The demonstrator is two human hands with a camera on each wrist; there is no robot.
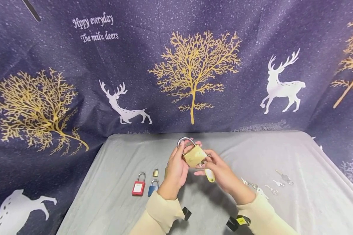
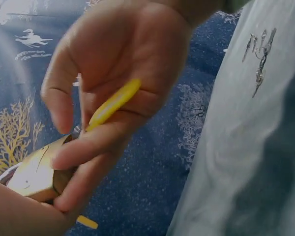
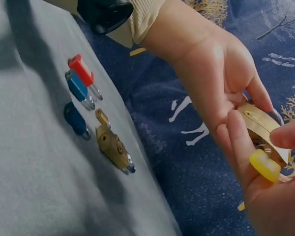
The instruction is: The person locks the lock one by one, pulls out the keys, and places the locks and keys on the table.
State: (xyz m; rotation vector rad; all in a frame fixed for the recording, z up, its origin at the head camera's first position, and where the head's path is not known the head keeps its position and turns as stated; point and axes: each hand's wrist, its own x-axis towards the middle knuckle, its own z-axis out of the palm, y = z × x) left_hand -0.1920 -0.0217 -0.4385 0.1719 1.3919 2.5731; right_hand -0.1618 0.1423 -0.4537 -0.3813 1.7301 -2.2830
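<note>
My left hand (image 1: 176,166) holds a large brass padlock (image 1: 195,156) above the table, its silver shackle pointing up. At the lock's lower right corner, the right hand (image 1: 220,169) has its thumb on one side and fingertips on the other. A yellow tag (image 1: 210,175) hangs below the right thumb in the head view. Metal shows beside the tag (image 3: 265,165) at the padlock's underside (image 3: 260,129) in the right wrist view; fingers partly hide it. The left wrist view shows the tag (image 2: 113,104) across the right hand's fingers.
Left on the grey-covered table (image 1: 106,202) lie a red padlock (image 1: 138,186), a blue padlock (image 1: 153,187) and a small brass padlock (image 1: 155,173). The right wrist view shows another blue padlock (image 3: 76,121) and brass padlock (image 3: 112,147). Several loose keys (image 1: 285,178) lie right.
</note>
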